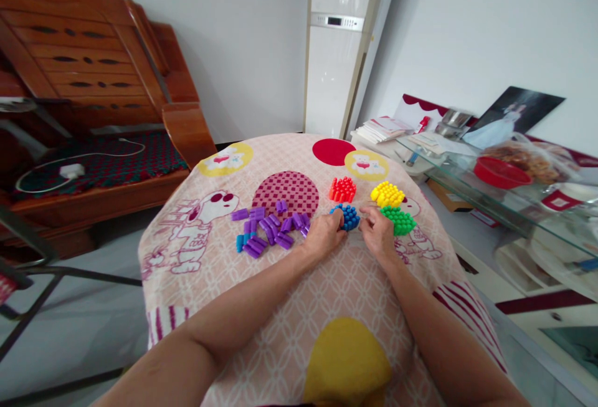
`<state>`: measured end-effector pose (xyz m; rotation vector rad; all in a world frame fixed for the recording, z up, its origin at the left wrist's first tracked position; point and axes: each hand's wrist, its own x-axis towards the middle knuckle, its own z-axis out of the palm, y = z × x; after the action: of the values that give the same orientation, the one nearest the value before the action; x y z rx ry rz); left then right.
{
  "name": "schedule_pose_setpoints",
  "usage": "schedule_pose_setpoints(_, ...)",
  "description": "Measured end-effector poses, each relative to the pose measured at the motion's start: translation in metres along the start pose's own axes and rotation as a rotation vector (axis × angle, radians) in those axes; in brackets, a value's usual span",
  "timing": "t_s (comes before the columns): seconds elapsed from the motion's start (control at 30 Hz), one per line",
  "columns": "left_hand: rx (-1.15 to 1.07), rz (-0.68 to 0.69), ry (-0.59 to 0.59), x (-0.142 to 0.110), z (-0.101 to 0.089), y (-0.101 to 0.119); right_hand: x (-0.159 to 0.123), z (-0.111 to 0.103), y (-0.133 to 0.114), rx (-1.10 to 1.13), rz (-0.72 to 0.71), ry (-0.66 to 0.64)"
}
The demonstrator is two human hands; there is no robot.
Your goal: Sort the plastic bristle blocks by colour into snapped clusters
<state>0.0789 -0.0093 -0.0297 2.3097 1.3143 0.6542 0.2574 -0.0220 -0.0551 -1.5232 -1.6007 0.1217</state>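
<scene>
A tight cluster of small blue plastic pegs (350,217) stands on the cloth between my hands. My left hand (324,234) is closed against its left side, thumb pressed on the pegs. Just right of the blue cluster is my right hand (377,232), its fingers curled together; whatever they pinch, if anything, is hidden. Green pegs (398,221) stand bunched beside that hand. Farther back are a red cluster (342,189) and a yellow cluster (387,194). Purple pieces (268,230) lie scattered left of my left hand, with a few blue pieces (240,243) at their edge.
A patterned cloth (280,307) covers the round table. On the right, a glass shelf (467,189) holds a red bowl (502,172), papers and bags. A wooden bench (93,83) stands at the left, and a tall white air conditioner (331,70) behind the table.
</scene>
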Motion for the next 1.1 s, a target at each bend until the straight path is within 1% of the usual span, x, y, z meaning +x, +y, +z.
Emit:
schedule_pose_setpoints(0.1, 0.04, 0.013, -0.001, 0.0, -0.013, 0.0, 0.0, -0.001, 0.0, 0.013, -0.004, -0.006)
schedule_pose_setpoints(0.17, 0.063, 0.021, 0.008, 0.002, -0.029, -0.006, 0.0, 0.0, 0.0, 0.015, -0.005, -0.008)
schedule_pose_setpoints(0.23, 0.106, 0.021, -0.006, 0.003, -0.054, -0.018, 0.0, 0.0, 0.001, 0.018, 0.004, -0.005)
schedule_pose_setpoints(0.3, 0.171, 0.013, -0.049, 0.0, -0.086, -0.036, -0.001, 0.001, 0.002, 0.024, 0.014, -0.007)
schedule_pose_setpoints(0.33, 0.216, -0.009, -0.068, -0.004, -0.103, -0.046, -0.001, 0.001, 0.003, 0.027, 0.015, -0.01)
schedule_pose_setpoints(0.4, 0.34, -0.134, -0.097, -0.016, -0.134, -0.069, 0.0, 0.0, 0.003, 0.029, 0.014, -0.015)
schedule_pose_setpoints(0.47, 0.444, -0.246, -0.138, -0.032, -0.157, -0.09, 0.0, -0.001, 0.004, 0.024, 0.018, -0.02)
schedule_pose_setpoints(0.5, 0.474, -0.294, -0.182, -0.041, -0.164, -0.099, 0.0, -0.001, 0.004, 0.019, 0.023, -0.02)
schedule_pose_setpoints(0.57, 0.466, -0.371, -0.285, -0.056, -0.168, -0.113, 0.001, -0.001, 0.004, 0.008, 0.029, -0.02)
schedule_pose_setpoints(0.6, 0.456, -0.384, -0.312, -0.063, -0.166, -0.117, 0.001, -0.001, 0.005, 0.005, 0.031, -0.017)
schedule_pose_setpoints(0.67, 0.414, -0.389, -0.308, -0.072, -0.16, -0.121, 0.002, 0.0, 0.005, 0.005, 0.029, -0.009)
schedule_pose_setpoints(0.8, 0.305, -0.334, -0.231, -0.08, -0.149, -0.118, 0.002, 0.001, 0.005, 0.017, 0.027, -0.008)
schedule_pose_setpoints(0.9, 0.242, -0.279, -0.172, -0.081, -0.149, -0.113, 0.002, 0.0, 0.005, 0.025, 0.034, -0.018)
schedule_pose_setpoints(1.0, 0.191, -0.281, -0.034, -0.077, -0.155, -0.106, 0.002, 0.0, 0.006, 0.025, 0.036, -0.013)
schedule_pose_setpoints(1.1, 0.146, -0.283, 0.107, -0.065, -0.158, -0.09, 0.002, 0.001, 0.007, 0.013, 0.028, -0.01)
